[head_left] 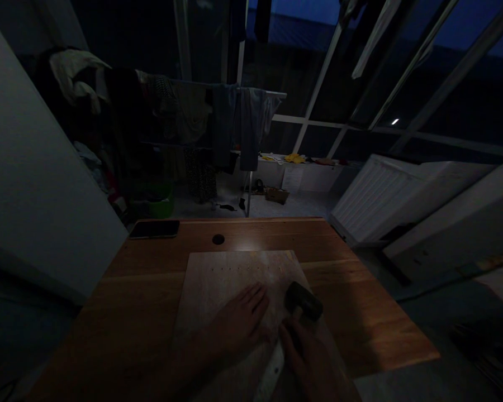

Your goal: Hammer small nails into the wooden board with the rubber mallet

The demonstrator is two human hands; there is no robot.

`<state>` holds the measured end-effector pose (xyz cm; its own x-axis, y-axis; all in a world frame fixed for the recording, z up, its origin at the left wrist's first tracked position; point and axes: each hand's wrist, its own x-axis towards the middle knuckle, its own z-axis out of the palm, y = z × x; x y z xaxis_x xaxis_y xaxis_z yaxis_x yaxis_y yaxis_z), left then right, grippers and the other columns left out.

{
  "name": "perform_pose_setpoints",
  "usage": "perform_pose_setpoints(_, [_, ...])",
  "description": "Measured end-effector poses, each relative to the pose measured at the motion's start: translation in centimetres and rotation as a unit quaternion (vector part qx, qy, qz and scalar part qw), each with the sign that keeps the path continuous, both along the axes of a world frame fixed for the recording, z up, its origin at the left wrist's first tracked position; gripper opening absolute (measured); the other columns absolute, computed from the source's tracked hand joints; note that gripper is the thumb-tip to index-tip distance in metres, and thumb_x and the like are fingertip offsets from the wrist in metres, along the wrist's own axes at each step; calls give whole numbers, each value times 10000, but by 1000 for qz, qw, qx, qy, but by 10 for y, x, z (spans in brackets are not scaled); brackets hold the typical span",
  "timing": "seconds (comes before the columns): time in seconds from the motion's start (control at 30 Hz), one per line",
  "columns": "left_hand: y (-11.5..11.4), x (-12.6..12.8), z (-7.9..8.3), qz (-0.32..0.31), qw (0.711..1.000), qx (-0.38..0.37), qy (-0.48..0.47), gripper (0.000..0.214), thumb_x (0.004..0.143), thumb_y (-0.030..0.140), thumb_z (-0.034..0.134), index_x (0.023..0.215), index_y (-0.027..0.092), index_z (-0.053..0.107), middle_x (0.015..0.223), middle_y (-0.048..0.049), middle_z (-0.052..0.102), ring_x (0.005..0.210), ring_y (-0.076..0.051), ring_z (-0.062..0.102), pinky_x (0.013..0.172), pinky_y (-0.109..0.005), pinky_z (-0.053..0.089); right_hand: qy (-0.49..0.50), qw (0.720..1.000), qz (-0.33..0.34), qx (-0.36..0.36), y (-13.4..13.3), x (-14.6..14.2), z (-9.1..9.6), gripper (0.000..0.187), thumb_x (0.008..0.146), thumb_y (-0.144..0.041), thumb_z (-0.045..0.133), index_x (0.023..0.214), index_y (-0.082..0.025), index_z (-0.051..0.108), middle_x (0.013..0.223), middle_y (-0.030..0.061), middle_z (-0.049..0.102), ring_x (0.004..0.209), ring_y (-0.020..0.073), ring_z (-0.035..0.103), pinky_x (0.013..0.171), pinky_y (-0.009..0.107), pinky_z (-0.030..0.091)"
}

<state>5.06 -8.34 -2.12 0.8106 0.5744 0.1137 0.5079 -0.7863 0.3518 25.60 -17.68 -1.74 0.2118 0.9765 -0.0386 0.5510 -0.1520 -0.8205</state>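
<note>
A pale wooden board (201,296) lies on the wooden table. Along its far part runs a row of several small dark marks. My left hand (243,318) rests flat on the board with its fingers stretched out and holds nothing. To its right, my right hand (304,352) has its fingers curled round the short pale handle of a mallet. The dark mallet head (304,300) sits just beyond those fingers, over the board's right side. Between my hands a pale bar with a dark dot (270,377) slants towards me; whether it belongs to the mallet handle, I cannot tell.
The wooden table (142,285) carries a phone (155,229) at its far left corner and a round dark disc (218,239) near its far edge. Behind it stand a drying rack with clothes (226,123) and a green tub (161,206). The room is dim.
</note>
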Motion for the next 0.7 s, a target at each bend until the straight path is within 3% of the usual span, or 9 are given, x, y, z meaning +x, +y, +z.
perform_pose_setpoints(0.13, [-12,15,3,-37,998,-16,-44,628,1066,484,406,1591,140,388,1666,-158,375,1565,-278,311,1283,-429,285,117,986,-108,49,-7,12,-17,439,885,-612,597,1121,-243,634,1062,87,787,967,269,758,831,348,602])
perform_pose_setpoints(0.27, [0,17,8,-11,993,-43,-105,477,1047,280,439,1507,164,483,1528,-143,550,1405,-244,513,1155,-390,448,151,971,-173,67,-11,21,-25,567,894,-590,609,1334,-247,510,1168,95,756,1019,264,748,850,362,603])
perform_pose_setpoints(0.43, [33,17,25,-10,997,6,-74,214,988,191,546,1156,192,678,1170,-91,698,1093,-228,630,952,-361,513,14,990,-126,67,-9,31,-21,696,970,-527,519,1575,-237,334,1404,169,636,1242,315,663,991,462,557])
perform_pose_setpoints(0.57, [43,33,38,-96,989,114,16,119,963,162,614,1037,182,705,1070,-85,719,1017,-230,649,890,-357,497,-47,993,-74,73,-4,33,-24,614,982,-473,499,1539,-226,428,1500,164,578,1372,328,574,1120,513,478])
perform_pose_setpoints(0.7, [41,59,37,-129,973,176,71,81,946,155,639,943,156,720,957,-100,727,906,-229,668,790,-357,496,-54,992,-85,70,-2,34,-29,612,989,-488,496,1532,-212,441,1527,164,563,1393,327,558,1145,513,462])
